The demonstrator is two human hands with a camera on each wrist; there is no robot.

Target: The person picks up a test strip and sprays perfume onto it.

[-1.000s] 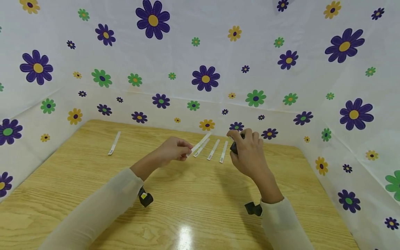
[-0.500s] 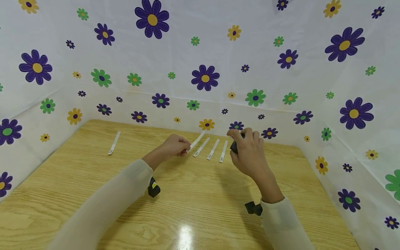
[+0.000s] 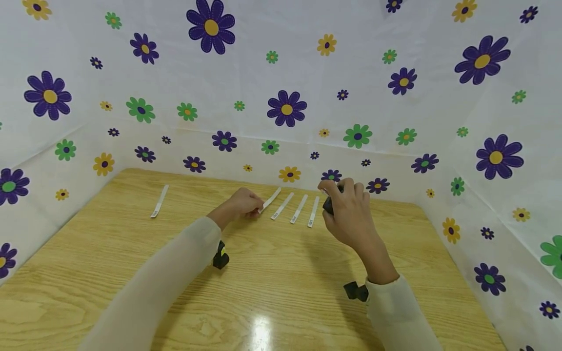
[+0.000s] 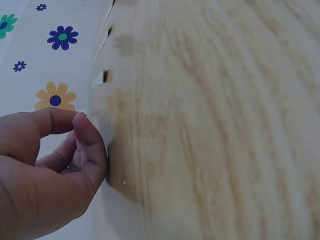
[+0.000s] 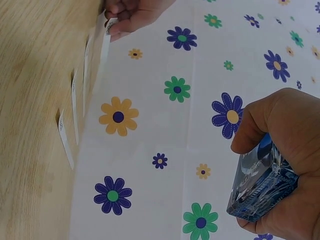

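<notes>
The right hand (image 3: 351,214) grips a small blue glass bottle (image 5: 260,187), fingers curled round it and held above the counter (image 3: 281,282) near the far edge. The head view shows the bottle only as a dark shape behind the fingers (image 3: 347,187); the right wrist view shows its clear blue faceted body with pale lettering, though what is inside cannot be told.

The left hand (image 3: 240,204) pinches the near end of a white paper strip (image 3: 270,199) between thumb and forefinger, low over the counter. Just to the right of it three more white strips (image 3: 299,209) lie flat, side by side and slightly apart, running toward the far edge. A fifth strip (image 3: 160,201) lies alone, well apart, toward the far left corner.

The left wrist view shows only the pinching fingers (image 4: 85,137) against blurred wood grain. The right wrist view shows the strips edge-on, with small printed marks at their ends.

The counter is light wood with a glossy patch of reflected light near the front edge. White sheeting printed with purple, green and yellow flowers (image 3: 287,108) walls it in on three sides.
</notes>
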